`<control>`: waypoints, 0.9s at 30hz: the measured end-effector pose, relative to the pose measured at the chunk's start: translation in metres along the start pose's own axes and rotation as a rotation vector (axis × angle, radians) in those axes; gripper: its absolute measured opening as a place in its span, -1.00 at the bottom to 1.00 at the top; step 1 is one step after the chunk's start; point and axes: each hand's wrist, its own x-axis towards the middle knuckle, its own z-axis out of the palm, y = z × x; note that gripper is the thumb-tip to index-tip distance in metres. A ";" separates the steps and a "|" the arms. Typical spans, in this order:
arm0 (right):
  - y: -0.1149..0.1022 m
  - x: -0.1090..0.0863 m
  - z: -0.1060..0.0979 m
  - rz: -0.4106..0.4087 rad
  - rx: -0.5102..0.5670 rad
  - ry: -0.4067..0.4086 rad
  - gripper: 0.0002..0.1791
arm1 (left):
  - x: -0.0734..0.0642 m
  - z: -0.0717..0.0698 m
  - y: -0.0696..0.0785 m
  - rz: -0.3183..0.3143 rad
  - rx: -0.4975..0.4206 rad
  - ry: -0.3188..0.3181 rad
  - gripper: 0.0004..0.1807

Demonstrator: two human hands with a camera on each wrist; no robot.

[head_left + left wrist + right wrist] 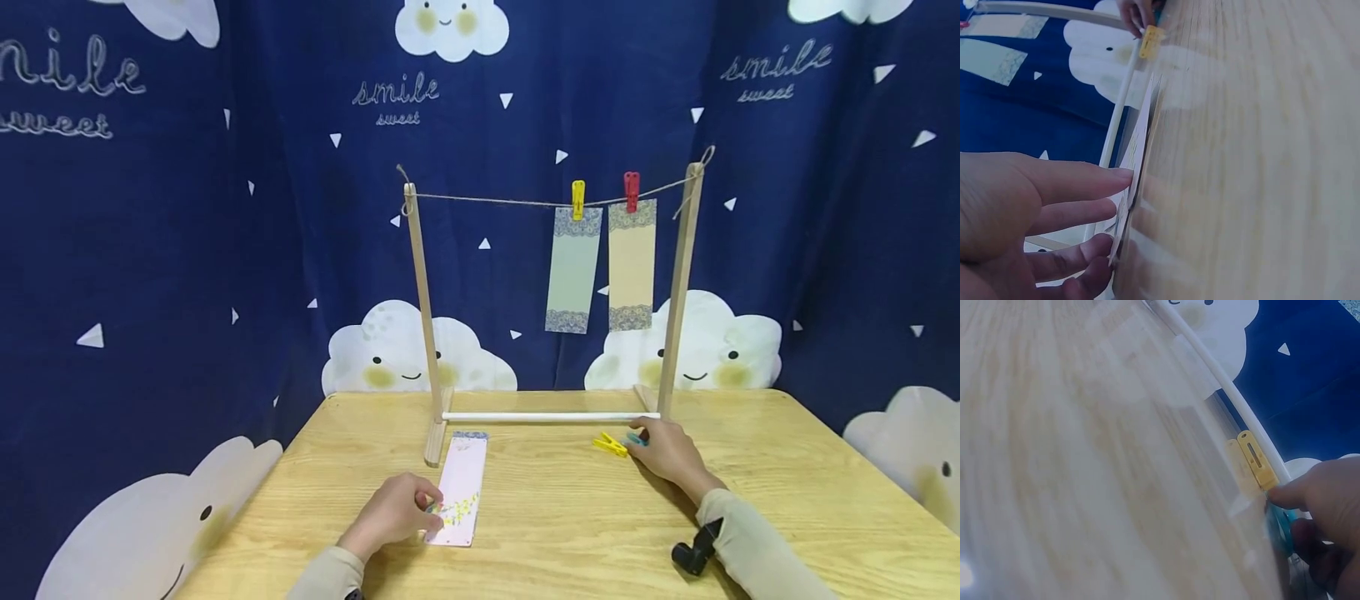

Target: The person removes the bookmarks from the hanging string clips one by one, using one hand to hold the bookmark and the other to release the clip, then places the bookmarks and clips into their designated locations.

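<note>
My left hand (397, 512) touches the left edge of a pink card (463, 471) with yellow flowers, which lies on the table. In the left wrist view the thumb (1113, 179) and loosely bent fingers rest along the card's edge, and another sheet shows beneath it. At the right, my right hand (667, 450) pinches a teal clothespin (1280, 528) between thumb and finger, close to the tabletop. The hand partly hides this clothespin. Just left of it lies a yellow clothespin (611, 445).
A wooden stand with a left post (424, 308), a right post (680, 292) and a white bar (551, 416) carries a string (487, 200). From it hang a green card (573, 271) under a yellow clothespin (577, 200) and a cream card (632, 267) under a red clothespin (632, 192).
</note>
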 end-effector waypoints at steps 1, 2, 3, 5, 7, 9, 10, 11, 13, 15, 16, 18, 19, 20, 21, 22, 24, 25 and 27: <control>-0.001 0.001 -0.001 0.000 0.001 -0.004 -0.58 | 0.000 -0.001 0.000 -0.002 -0.006 -0.002 -0.72; -0.001 0.001 -0.002 0.003 0.004 -0.009 -0.57 | 0.001 -0.001 0.000 -0.003 -0.007 -0.005 -0.71; -0.002 0.002 -0.003 0.000 0.007 -0.013 -0.56 | 0.001 -0.002 0.000 -0.004 -0.011 -0.007 -0.71; -0.003 0.003 -0.005 -0.012 0.018 -0.011 -0.56 | 0.002 -0.002 0.000 -0.008 -0.021 -0.010 -0.71; -0.004 0.002 -0.005 -0.026 0.028 0.005 -0.56 | 0.002 -0.002 -0.001 -0.007 -0.024 -0.009 -0.70; -0.003 0.002 -0.005 -0.035 0.039 0.020 -0.56 | 0.001 -0.002 0.000 -0.004 -0.029 -0.006 -0.70; -0.003 0.001 -0.005 -0.035 0.045 0.024 -0.56 | 0.001 -0.002 -0.001 -0.003 -0.033 -0.006 -0.69; -0.003 0.001 -0.005 -0.028 0.049 0.024 -0.56 | 0.001 -0.002 -0.001 -0.002 -0.035 -0.006 -0.69; -0.002 0.000 -0.005 -0.013 0.060 0.019 -0.55 | 0.000 -0.001 -0.001 -0.002 -0.043 -0.011 -0.69; -0.001 0.000 -0.005 0.006 0.072 0.019 -0.53 | 0.000 -0.001 -0.001 -0.002 -0.053 -0.012 -0.69; 0.000 -0.001 -0.005 0.013 0.077 0.021 -0.52 | 0.000 -0.001 -0.002 -0.002 -0.054 -0.011 -0.69; 0.000 -0.001 -0.007 0.027 0.087 0.041 -0.51 | -0.001 0.000 -0.003 0.002 -0.056 -0.012 -0.71; 0.000 0.000 -0.008 0.035 0.091 0.060 -0.51 | -0.002 -0.001 -0.003 0.005 -0.055 -0.012 -0.71; -0.001 0.000 -0.011 0.041 0.094 0.079 -0.51 | -0.002 -0.001 -0.004 0.007 -0.051 -0.013 -0.72; -0.003 0.001 -0.015 0.046 0.096 0.102 -0.51 | -0.002 -0.002 -0.004 0.011 -0.047 -0.014 -0.72; -0.005 0.002 -0.019 0.047 0.102 0.129 -0.52 | -0.002 -0.002 -0.005 0.014 -0.047 -0.015 -0.74; -0.010 0.004 -0.030 0.054 0.130 0.196 -0.54 | -0.001 -0.004 -0.006 0.009 -0.061 -0.016 -0.75; -0.014 0.006 -0.037 0.052 0.154 0.227 -0.55 | -0.001 -0.005 -0.005 0.004 -0.066 -0.011 -0.74; -0.020 0.008 -0.051 0.035 0.226 0.272 -0.56 | 0.001 -0.008 -0.005 -0.012 -0.086 0.008 -0.72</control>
